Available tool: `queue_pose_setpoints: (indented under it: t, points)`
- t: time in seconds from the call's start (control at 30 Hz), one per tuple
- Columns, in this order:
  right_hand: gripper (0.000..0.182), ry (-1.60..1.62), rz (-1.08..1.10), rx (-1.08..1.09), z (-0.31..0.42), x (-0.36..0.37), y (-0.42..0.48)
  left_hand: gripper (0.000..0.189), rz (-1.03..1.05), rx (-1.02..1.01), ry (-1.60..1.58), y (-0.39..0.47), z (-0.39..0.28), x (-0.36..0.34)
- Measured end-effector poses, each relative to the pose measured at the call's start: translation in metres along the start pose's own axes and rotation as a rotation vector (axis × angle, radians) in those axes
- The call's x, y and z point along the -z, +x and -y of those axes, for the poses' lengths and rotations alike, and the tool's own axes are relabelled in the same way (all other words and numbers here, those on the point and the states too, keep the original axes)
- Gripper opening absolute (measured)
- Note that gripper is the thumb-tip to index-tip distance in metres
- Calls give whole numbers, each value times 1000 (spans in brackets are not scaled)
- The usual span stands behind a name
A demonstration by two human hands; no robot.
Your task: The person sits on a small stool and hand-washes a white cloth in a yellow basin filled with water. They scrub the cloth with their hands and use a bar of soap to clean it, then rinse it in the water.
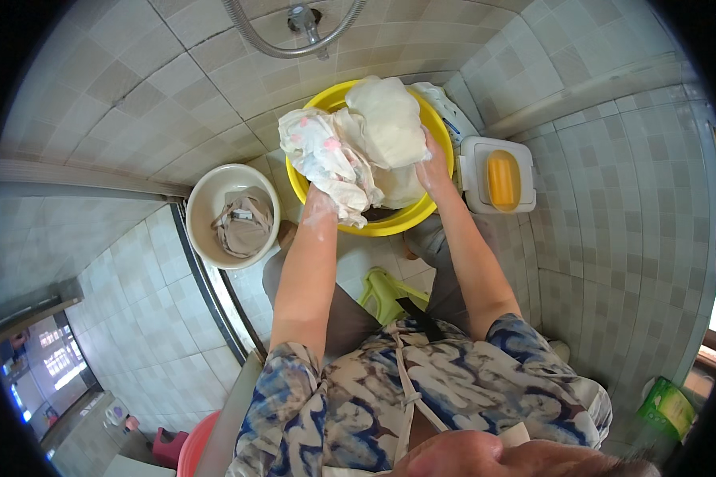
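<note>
Over a yellow plastic basin point(388, 225) on the tiled floor, both my hands hold up wet cloth. My left hand point(323, 203) is largely covered by a white cloth with pink prints point(328, 152), which drapes over it. My right hand point(434, 161) grips the edge of a cream cloth point(391, 122) at the basin's right side. White foam clings to my wrists and fingers. The two cloths touch in the middle, and I cannot tell whether they are one piece. Something dark shows low in the basin beneath them.
Left of the yellow basin stands a cream basin point(194, 217) with beige fabric point(247, 223) inside. At right, a white lidded bin point(472, 206) carries an orange bar in a yellow dish point(502, 200). A green plastic stool point(385, 292) is beneath me. A metal shower hose point(292, 52) hangs ahead.
</note>
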State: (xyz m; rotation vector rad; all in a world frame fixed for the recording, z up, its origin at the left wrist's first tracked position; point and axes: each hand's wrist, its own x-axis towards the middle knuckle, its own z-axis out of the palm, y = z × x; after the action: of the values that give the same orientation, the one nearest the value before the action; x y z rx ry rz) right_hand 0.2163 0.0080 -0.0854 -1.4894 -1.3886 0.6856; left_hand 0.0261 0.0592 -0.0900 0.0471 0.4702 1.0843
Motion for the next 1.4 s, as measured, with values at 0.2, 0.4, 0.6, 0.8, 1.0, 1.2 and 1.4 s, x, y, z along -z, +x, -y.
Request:
queue_pose_setpoints:
  t: [0.2,0.4,0.6,0.8,1.0,1.2,1.4]
  points:
    - [44,-595,311,-112,45,74,16,31,-13,13,3,-4,4,2]
    - [52,-1099,61,-506,-1,161,-17,31,-11,28,12,-7,8,-1]
    - [71,-1139,-40,-502,-61,169,-43,32,-24,40,21,-9,16,-2]
    - [70,-1097,-177,-428,-72,173,-42,33,-18,44,12,-14,15,-5]
    - [48,-630,-337,-93,6,147,-34,34,-16,42,14,-16,14,-7]
    - [44,-821,180,365,88,4,-14,35,1,42,0,-18,42,-8]
    - [40,-444,199,159,58,-47,-1,38,-33,161,59,-50,26,-44]
